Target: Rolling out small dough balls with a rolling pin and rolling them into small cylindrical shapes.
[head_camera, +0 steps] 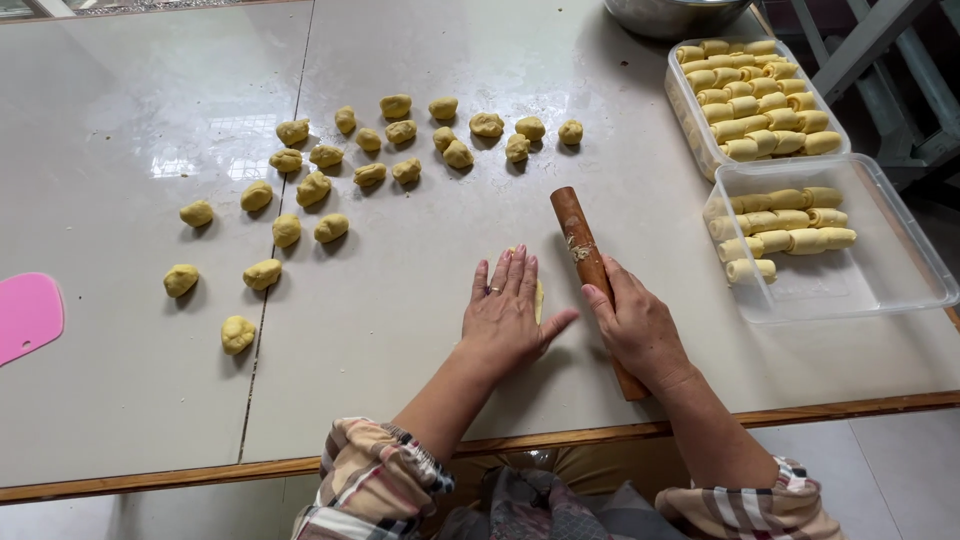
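While your left hand (508, 315) lies flat, fingers spread and pressed palm-down on the table (400, 330) near its front edge, it covers a flattened piece of dough (539, 298); only a thin yellow sliver shows past your fingers on the right side, so its full shape is hidden. Your right hand (638, 330) sits just beside it, fingers curled around the near half of a wooden rolling pin (582, 250). The pin's long axis runs from the front edge away toward the far edge, tilted slightly left at its far end; its near tip pokes out behind your wrist, and the middle of its length is covered by your grip. The pin lies just right of the pressed dough, close but whether they touch I cannot tell.

Farther out, toward the middle and left of the table, many small dough balls (315, 188) sit scattered in loose rows. At the left edge a pink scraper (28, 315) is cut off by the frame. Along the right edge a clear tray (880, 270) holds a few rolled dough logs (785, 222), and beyond it a second tray (685, 110) is packed full of them. At the far edge a metal bowl (670, 15) is only partly visible.
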